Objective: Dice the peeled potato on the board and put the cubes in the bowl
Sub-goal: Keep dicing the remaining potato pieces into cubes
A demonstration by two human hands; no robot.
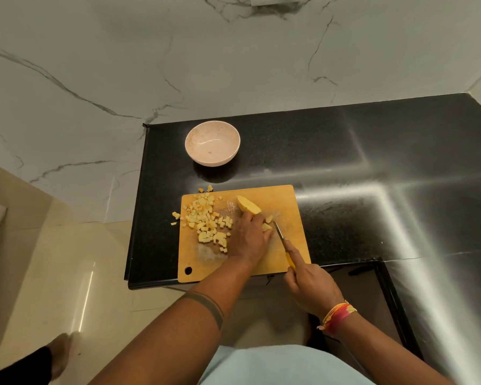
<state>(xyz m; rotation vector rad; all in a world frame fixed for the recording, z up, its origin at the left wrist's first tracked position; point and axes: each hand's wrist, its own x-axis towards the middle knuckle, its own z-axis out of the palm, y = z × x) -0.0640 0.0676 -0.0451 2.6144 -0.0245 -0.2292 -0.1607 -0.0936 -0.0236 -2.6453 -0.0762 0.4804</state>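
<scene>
A wooden cutting board (pixel 289 207) lies on the black counter. A pile of several potato cubes (pixel 208 220) covers its left part, and a few cubes (pixel 176 215) sit off the board's left edge. A peeled potato piece (pixel 247 204) lies at the board's middle. My left hand (pixel 250 237) holds down its near end, where small cut pieces (pixel 267 222) lie. My right hand (pixel 307 282) grips a yellow-handled knife (pixel 280 235), blade tip at those pieces. A pale pink bowl (pixel 212 143) stands behind the board, with no cubes inside.
The black counter (pixel 372 162) runs right along a marble wall and bends toward me at the right. Its front edge lies just under the board's near edge. A tiled floor (pixel 67 259) lies to the left, with a foot at the lower left.
</scene>
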